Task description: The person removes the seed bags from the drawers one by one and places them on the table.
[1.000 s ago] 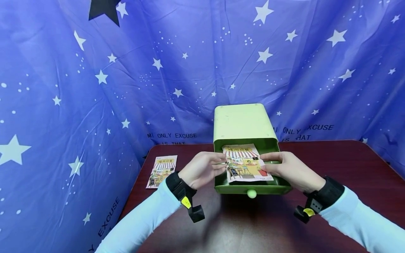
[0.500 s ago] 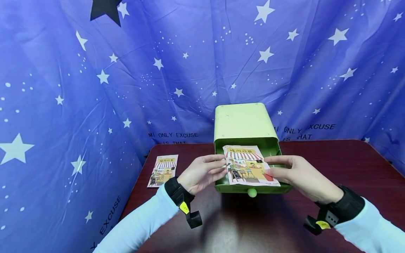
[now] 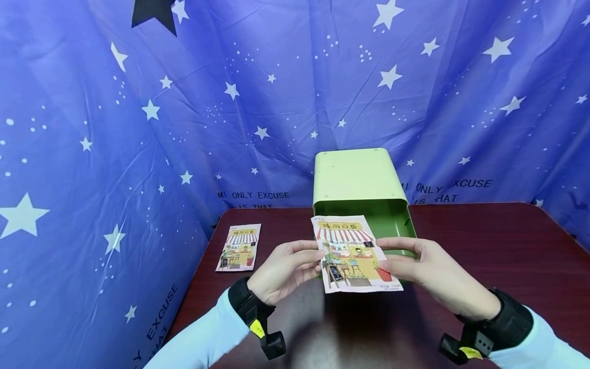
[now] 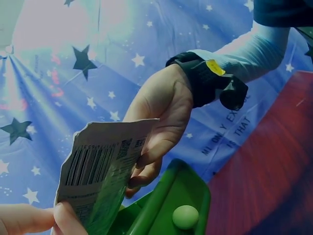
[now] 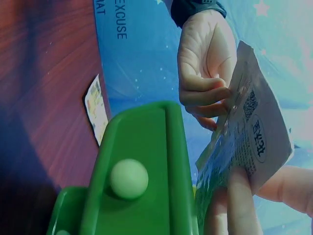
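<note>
In the head view, the packet (image 3: pixel 355 259) sits lower centre before the green box (image 3: pixel 357 174); the left hand (image 3: pixel 288 271) and right hand (image 3: pixel 428 269) pinch its opposite edges, wrists angled inward. In the left wrist view, fingers (image 4: pixel 27 219) at lower left close lightly; even pressure should avoid creasing. In the right wrist view, its edges should stay clear of the drawer (image 5: pixel 139 142) at lower centre.
</note>
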A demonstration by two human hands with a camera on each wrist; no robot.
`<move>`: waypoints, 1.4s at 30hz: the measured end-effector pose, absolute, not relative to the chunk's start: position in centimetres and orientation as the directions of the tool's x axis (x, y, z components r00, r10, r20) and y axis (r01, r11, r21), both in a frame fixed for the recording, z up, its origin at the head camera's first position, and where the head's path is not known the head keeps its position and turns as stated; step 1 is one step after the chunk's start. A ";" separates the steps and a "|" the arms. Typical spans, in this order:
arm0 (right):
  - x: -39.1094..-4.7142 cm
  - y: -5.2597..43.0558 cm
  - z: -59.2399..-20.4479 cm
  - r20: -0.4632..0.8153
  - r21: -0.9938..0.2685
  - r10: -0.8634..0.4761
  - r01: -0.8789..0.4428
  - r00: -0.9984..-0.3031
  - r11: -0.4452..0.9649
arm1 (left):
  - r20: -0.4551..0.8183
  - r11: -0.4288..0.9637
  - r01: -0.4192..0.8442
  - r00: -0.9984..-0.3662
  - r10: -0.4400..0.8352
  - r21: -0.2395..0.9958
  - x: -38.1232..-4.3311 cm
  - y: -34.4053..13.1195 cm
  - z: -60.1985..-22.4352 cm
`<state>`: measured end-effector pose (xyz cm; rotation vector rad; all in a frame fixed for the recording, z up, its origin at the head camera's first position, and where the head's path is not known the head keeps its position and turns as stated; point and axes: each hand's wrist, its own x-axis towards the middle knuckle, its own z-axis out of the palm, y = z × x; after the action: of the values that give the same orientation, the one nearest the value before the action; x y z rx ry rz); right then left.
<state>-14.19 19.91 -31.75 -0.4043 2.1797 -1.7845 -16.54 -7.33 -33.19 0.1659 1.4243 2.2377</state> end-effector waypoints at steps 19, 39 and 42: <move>-12.5 12.7 -33.4 0.027 -1.000 -0.478 -0.018 -0.878 -0.023 | -0.094 -0.406 -0.267 -0.913 0.398 0.874 -13.2 -14.4 -34.7; -11.0 2.9 -36.9 0.214 -0.977 -0.479 -0.190 -0.851 -0.099 | -0.066 -0.281 -0.107 -0.986 0.154 0.954 -10.5 -23.2 -36.8; -11.7 2.1 -37.9 0.217 -0.975 -0.473 -0.208 -0.854 -0.073 | -0.106 -0.222 -0.115 -0.993 0.052 0.968 -11.0 -23.5 -37.9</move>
<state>-11.69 2.06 -37.91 -0.7478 1.9967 -2.0367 -11.04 -23.51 -37.93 -0.0771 1.8882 2.3750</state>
